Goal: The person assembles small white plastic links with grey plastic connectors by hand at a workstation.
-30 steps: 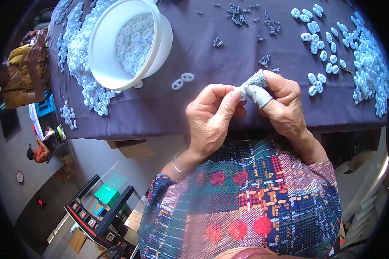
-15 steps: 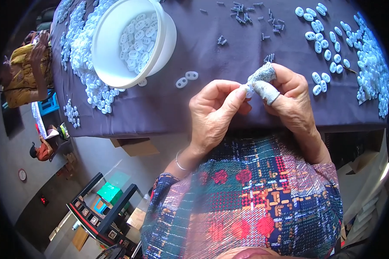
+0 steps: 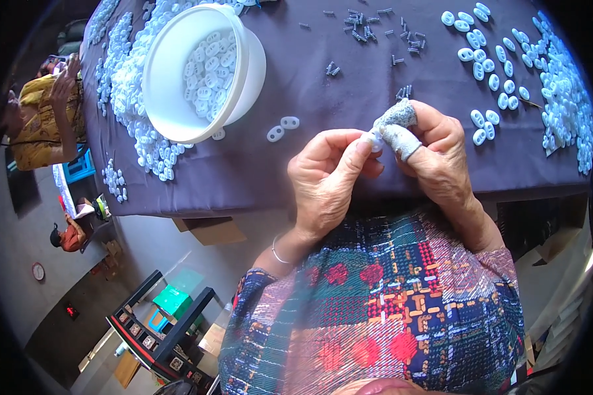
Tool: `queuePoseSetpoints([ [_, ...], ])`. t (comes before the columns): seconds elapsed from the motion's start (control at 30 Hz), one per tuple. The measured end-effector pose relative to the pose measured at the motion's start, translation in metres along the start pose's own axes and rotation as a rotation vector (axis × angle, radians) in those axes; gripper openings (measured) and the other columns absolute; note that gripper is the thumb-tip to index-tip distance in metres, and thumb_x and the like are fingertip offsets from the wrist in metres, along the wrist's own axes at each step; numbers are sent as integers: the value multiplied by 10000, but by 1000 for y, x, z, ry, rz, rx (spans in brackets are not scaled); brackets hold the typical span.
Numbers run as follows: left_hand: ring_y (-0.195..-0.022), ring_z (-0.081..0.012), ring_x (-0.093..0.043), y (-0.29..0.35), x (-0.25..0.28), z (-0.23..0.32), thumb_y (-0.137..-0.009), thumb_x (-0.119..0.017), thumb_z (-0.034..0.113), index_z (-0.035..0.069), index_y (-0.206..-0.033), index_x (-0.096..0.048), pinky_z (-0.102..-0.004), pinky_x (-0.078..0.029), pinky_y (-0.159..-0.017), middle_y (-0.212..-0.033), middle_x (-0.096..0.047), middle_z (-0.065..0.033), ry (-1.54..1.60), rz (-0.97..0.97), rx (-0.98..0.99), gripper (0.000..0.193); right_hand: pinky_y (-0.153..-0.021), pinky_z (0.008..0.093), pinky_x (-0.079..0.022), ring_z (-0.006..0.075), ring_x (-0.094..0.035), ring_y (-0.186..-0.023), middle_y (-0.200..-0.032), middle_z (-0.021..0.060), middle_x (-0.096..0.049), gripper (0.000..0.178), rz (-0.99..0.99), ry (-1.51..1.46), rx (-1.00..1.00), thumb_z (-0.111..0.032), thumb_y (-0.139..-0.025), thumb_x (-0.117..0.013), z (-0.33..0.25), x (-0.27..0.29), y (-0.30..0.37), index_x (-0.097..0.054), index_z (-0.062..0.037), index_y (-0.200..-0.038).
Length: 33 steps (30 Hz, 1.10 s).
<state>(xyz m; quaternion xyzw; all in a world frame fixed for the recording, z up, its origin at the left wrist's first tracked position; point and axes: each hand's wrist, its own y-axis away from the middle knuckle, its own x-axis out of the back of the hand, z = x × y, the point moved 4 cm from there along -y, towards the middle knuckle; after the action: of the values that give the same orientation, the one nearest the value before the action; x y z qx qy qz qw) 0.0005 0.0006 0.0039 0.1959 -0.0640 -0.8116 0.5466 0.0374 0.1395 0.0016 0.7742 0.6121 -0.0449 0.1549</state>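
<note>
Hands a little lower now, small white piece (image 3: 373, 139) between both grips.

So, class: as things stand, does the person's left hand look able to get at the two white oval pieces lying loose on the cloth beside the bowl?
Probably yes. The two white oval pieces lie on bare cloth just beyond the left hand, nothing between, though its fingertips pinch a small white part.

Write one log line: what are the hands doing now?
left hand: pinches small white piece | right hand: grey finger covers, touching piece | white bowl: upper left
</note>
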Motion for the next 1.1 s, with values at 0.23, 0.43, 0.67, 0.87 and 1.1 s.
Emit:
queuePoseSetpoints([
  [0.23, -685, -143, -632, -3, 0, -2, -876, -601, 78, -48, -962, -584, -245, -535, -644, -846, -651, -109, 27, -4, -15, 153, -396, 154, -228, -29, -367, -473, -713, -12, -598, 60, 31, -51, -42, -32, -867, -559, 2, -1, -3, -604, -6, -897],
  [0.43, -682, -142, -633, -1, 0, 0, -876, -601, 79, -41, -958, -585, -241, -534, -645, -845, -652, -112, 15, 22, -23, 146, -397, 154, -231, -26, -365, -479, -706, -16, -588, 50, 18, 33, -11, -35, -874, -557, 1, -4, -2, -599, -14, -892],
  [0.67, -699, -147, -635, -4, 4, 1, -873, -601, 66, -25, -950, -592, -257, -538, -650, -850, -650, -105, 92, -34, 18, 120, -471, 201, -369, 31, -470, -583, -771, -8, -573, 115, -6, 176, 142, -20, -841, -591, 1, -3, 1, -579, 4, -952],
  [0.87, -716, -127, -621, -7, 5, 4, -873, -602, 88, -4, -936, -602, -254, -528, -658, -853, -647, -79, 199, -91, 131, 112, -584, 283, -475, 196, -569, -665, -816, 112, -543, 389, 2, 805, 611, 21, -636, -698, -27, -11, 9, -563, 41, -1001],
  [1.1, -736, -109, -611, -6, 3, 3, -881, -590, 95, 1, -924, -602, -237, -517, -659, -863, -640, -70, 255, -130, 184, 104, -546, 308, -477, 226, -582, -644, -801, 127, -556, 370, 17, 952, 711, 10, -624, -711, -27, -15, 12, -560, 49, -960],
])
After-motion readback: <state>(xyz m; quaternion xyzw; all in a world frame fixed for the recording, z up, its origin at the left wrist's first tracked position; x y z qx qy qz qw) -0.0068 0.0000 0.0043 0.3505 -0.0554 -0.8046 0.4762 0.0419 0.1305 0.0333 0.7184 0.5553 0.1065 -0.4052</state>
